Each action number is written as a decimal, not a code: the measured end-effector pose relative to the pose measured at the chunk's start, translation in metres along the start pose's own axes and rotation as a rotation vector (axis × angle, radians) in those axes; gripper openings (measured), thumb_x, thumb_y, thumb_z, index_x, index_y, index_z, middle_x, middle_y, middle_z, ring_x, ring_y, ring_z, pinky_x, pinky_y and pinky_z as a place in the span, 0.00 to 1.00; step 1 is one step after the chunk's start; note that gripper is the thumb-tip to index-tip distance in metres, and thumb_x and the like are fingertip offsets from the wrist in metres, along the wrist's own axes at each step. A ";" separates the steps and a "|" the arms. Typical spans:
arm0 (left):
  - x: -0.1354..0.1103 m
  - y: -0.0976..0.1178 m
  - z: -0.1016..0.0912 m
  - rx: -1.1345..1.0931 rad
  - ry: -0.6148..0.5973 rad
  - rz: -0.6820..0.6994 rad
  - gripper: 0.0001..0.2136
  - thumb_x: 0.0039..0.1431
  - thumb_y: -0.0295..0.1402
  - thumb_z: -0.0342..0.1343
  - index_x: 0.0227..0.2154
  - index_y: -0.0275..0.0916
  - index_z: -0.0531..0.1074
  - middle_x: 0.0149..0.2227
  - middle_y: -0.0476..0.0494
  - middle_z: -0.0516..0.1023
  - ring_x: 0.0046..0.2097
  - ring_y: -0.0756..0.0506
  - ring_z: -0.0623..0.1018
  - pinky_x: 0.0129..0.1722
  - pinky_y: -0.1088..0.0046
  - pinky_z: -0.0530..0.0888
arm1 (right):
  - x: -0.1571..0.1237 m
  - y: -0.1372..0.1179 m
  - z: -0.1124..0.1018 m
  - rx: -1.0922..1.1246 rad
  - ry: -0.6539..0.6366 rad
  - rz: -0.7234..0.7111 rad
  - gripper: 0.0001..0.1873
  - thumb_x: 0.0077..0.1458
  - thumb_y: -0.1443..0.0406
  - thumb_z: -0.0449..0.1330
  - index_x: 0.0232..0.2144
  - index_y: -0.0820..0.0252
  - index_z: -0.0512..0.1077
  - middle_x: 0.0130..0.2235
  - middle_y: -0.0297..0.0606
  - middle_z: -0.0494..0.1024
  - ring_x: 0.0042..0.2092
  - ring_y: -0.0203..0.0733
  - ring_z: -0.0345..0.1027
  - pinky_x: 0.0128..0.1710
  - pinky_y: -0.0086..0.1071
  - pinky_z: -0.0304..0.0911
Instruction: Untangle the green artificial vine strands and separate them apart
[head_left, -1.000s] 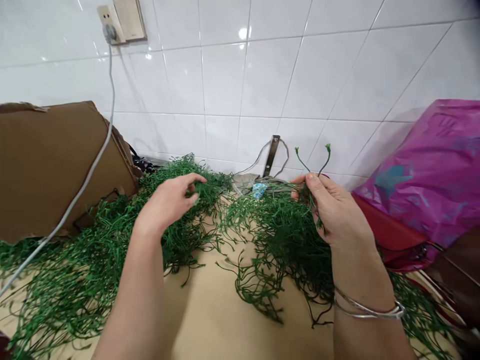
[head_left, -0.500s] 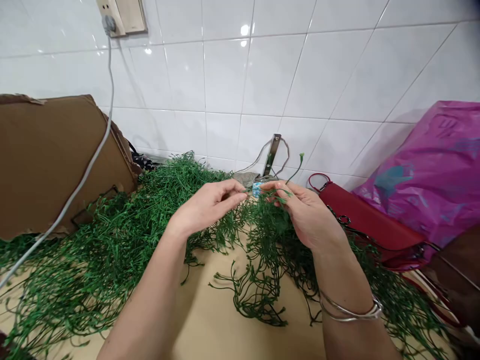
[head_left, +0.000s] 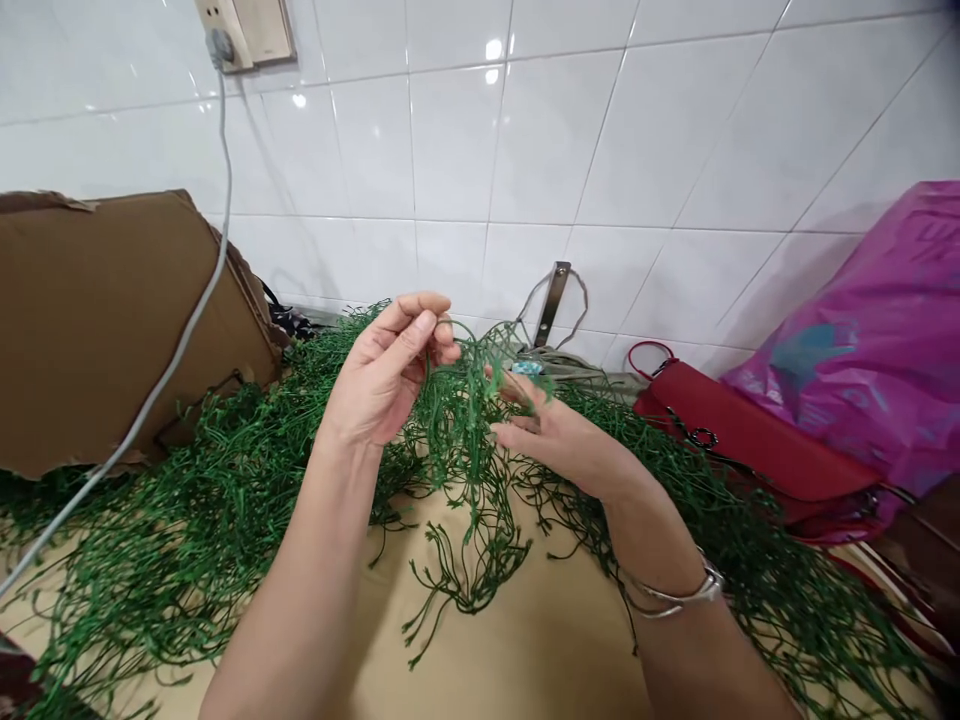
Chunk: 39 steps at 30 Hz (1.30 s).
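My left hand [head_left: 382, 370] pinches a thin green stem between thumb and finger, raised above the table. From that stem a bundle of green artificial plant strands [head_left: 465, 410] hangs down, its tips spreading over the tabletop [head_left: 510, 650]. My right hand [head_left: 559, 435] is beside the bundle on its right, fingers apart and partly behind the strands. Whether those fingers touch the strands I cannot tell. A small blue-and-white patterned item [head_left: 527, 368] lies behind the right fingers, against the wall side.
Heaps of similar green strands [head_left: 225, 480] cover the left and right of the table. A cardboard box [head_left: 112, 330] stands left, with a grey cable [head_left: 180, 350] hanging before it. A metal bracket [head_left: 553, 303], red bag [head_left: 757, 440] and purple plastic bag [head_left: 862, 340] are along the tiled wall.
My left hand has risen and turned, lifting the stem with the hanging bundle toward the left. My right hand has come away from its pinch, moved lower and left, and spread its fingers.
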<state>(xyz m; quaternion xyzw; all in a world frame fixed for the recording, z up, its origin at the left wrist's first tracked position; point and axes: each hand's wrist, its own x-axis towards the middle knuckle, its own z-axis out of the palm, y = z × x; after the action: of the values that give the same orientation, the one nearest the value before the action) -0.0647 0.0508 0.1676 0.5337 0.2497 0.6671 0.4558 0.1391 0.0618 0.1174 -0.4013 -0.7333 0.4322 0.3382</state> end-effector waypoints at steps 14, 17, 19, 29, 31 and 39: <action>0.007 0.015 -0.046 0.549 0.169 0.101 0.06 0.61 0.36 0.57 0.37 0.42 0.76 0.23 0.52 0.63 0.24 0.52 0.62 0.24 0.76 0.62 | -0.018 -0.007 -0.057 0.180 0.291 0.004 0.21 0.44 0.49 0.72 0.26 0.56 0.71 0.25 0.31 0.71 0.31 0.37 0.63 0.33 0.32 0.60; 0.004 0.019 -0.056 1.087 0.085 -0.123 0.11 0.62 0.40 0.55 0.39 0.42 0.78 0.23 0.50 0.68 0.24 0.49 0.63 0.25 0.72 0.61 | -0.022 -0.005 -0.068 0.328 0.494 -0.018 0.23 0.37 0.48 0.76 0.27 0.54 0.72 0.26 0.30 0.71 0.30 0.36 0.64 0.29 0.30 0.60; 0.002 0.022 -0.060 1.371 0.044 -0.261 0.12 0.62 0.42 0.55 0.40 0.42 0.79 0.27 0.47 0.75 0.27 0.46 0.69 0.28 0.69 0.64 | -0.024 -0.005 -0.073 0.384 0.551 -0.023 0.23 0.35 0.49 0.77 0.27 0.53 0.73 0.27 0.30 0.71 0.30 0.36 0.65 0.28 0.29 0.62; -0.014 0.006 0.016 0.899 -0.358 0.105 0.15 0.67 0.40 0.52 0.50 0.41 0.75 0.48 0.43 0.81 0.50 0.44 0.78 0.52 0.66 0.74 | -0.021 -0.033 -0.034 0.506 0.292 0.011 0.21 0.43 0.50 0.75 0.28 0.55 0.73 0.25 0.29 0.70 0.27 0.32 0.62 0.23 0.25 0.60; -0.014 -0.002 0.022 0.730 -0.429 -0.004 0.14 0.68 0.40 0.51 0.49 0.39 0.75 0.40 0.45 0.81 0.42 0.47 0.78 0.45 0.71 0.75 | -0.021 -0.035 -0.030 0.485 0.283 -0.012 0.21 0.43 0.50 0.74 0.31 0.55 0.73 0.26 0.29 0.70 0.26 0.32 0.62 0.23 0.25 0.59; -0.009 0.005 0.006 0.757 -0.158 -0.013 0.11 0.66 0.40 0.54 0.38 0.38 0.77 0.27 0.51 0.69 0.27 0.53 0.64 0.28 0.76 0.64 | -0.028 -0.017 -0.058 0.028 0.293 0.027 0.21 0.51 0.48 0.68 0.38 0.57 0.76 0.26 0.32 0.74 0.30 0.36 0.67 0.32 0.30 0.63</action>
<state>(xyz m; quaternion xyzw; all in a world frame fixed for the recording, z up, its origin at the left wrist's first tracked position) -0.0611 0.0400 0.1690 0.7124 0.4457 0.4817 0.2487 0.1957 0.0534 0.1514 -0.4649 -0.6646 0.3838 0.4414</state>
